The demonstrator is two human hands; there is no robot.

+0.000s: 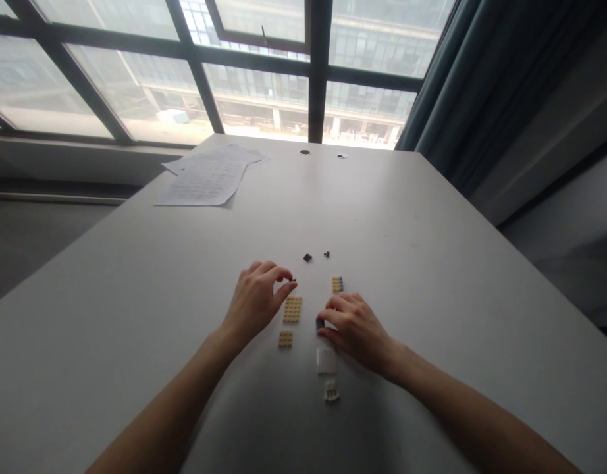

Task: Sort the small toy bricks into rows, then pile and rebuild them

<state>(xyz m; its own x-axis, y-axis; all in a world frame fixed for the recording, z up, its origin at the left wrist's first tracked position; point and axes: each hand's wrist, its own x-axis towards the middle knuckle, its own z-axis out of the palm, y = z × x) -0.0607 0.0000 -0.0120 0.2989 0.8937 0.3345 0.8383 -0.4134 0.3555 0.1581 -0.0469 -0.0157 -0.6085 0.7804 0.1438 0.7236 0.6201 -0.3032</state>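
Note:
My left hand [258,293] is closed in a pinch, thumb and forefinger on a small dark piece [293,280] mostly hidden by the fingertips. Just below it lies a tan studded building-brick plate [292,309], with a smaller tan plate [285,339] nearer me. My right hand [353,327] has its fingers closed around a grey block [320,325], partly covered by them. Beyond that hand lies a tan and blue-grey studded piece [338,284]. Nearer me are a smooth white piece [326,361] and a small white piece with uprights [332,392].
Two small dark pieces, one angular [307,257] and one smaller [326,254], lie beyond my hands. Printed papers [205,181] rest at the far left of the white table [432,263]. Two round cable holes sit near its far edge. A blue curtain [446,99] hangs at right.

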